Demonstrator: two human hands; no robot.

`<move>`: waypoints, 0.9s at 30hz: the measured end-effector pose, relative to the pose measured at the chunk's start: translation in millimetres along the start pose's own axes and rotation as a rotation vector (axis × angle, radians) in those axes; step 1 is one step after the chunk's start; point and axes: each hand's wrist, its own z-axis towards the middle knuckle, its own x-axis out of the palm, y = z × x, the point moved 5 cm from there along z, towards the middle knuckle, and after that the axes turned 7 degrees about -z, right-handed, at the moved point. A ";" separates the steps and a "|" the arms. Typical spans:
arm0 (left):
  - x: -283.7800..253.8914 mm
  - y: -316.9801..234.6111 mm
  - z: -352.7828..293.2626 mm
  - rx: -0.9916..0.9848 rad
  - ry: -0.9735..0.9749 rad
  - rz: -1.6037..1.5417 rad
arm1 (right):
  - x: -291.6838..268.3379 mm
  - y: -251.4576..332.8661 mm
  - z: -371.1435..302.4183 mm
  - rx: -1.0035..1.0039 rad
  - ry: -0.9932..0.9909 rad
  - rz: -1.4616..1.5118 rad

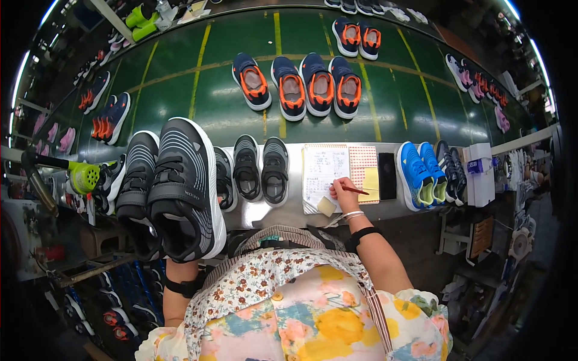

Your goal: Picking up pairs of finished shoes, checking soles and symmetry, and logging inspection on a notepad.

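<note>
A pair of dark grey and black sneakers (180, 180) with white soles is held up close, left of my body. My left hand (182, 268) carries them from below; its fingers are hidden behind the shoes. Over an open notebook (325, 165) with handwritten lines, my right hand (344, 195) is closed on a dark red pen (359, 191), whose one end points right. A small pale yellow block (326, 207) lies on the notebook's lower edge, beside that hand. A yellow sticky note (370, 179) and a red-patterned sheet (362, 157) lie just to the right.
Black sneakers (275, 171) stand on the metal ledge (259, 216); blue sneakers (415, 171), a black phone (387, 175) and a white box (480, 174) lie to the right. Beyond runs a green conveyor belt (211, 114) with navy-orange shoes (317, 84). A lime-green blower (83, 176) sits left.
</note>
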 end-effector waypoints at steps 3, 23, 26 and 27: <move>0.4 -0.3 -3.4 0.011 -0.018 0.027 | 1.6 -3.7 1.5 -0.021 0.016 -0.066; 16.1 2.6 26.9 0.087 -0.131 0.197 | 6.0 -5.9 7.7 -0.082 0.042 -0.137; 16.8 2.8 26.1 0.095 -0.151 0.222 | 6.3 -2.5 7.3 -0.102 0.020 -0.136; 16.9 2.4 26.3 0.098 -0.158 0.231 | 6.2 -2.9 7.7 -0.100 0.021 -0.136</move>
